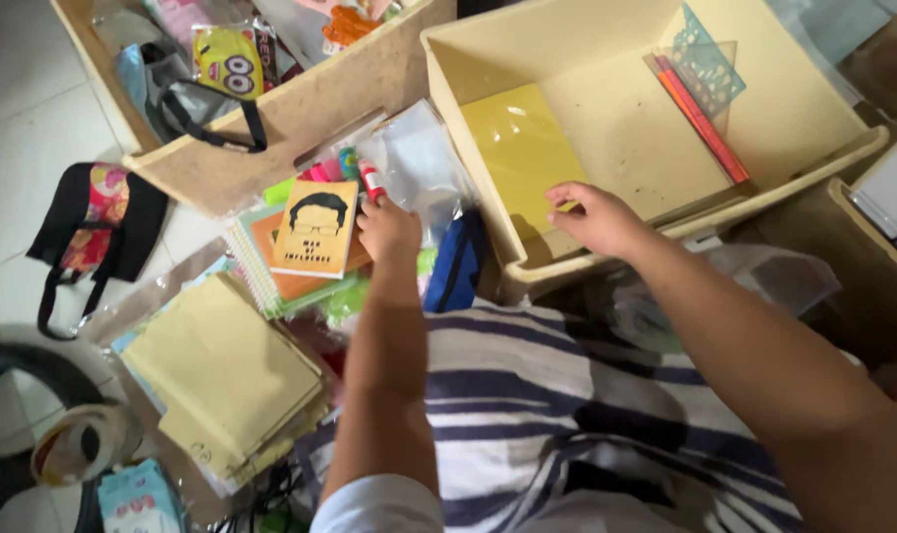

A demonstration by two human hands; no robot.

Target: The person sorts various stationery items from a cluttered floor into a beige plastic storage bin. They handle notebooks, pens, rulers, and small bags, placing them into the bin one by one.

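My left hand point(387, 229) reaches down to the floor pile and closes on a small red-and-white tube point(371, 182) beside a clear plastic bag point(421, 163). Just left of it lies an orange booklet point(316, 228) with a drawn face on its cover. My right hand point(594, 217) rests on the front wall of a beige wooden drawer point(814, 168), fingertips touching a yellow sheet point(523, 150) that lies inside. At the drawer's back right lie red and orange pencils point(703, 120) and a teal plastic stencil point(707, 57).
A second wooden box point(300, 123) at upper left holds bags and a yellow pouch point(233, 59). Brown envelopes point(226, 375) and a spiral notebook point(256, 271) lie on the floor. A black floral bag point(93, 232), tape roll point(78, 449) and blue pouch point(456, 265) are nearby.
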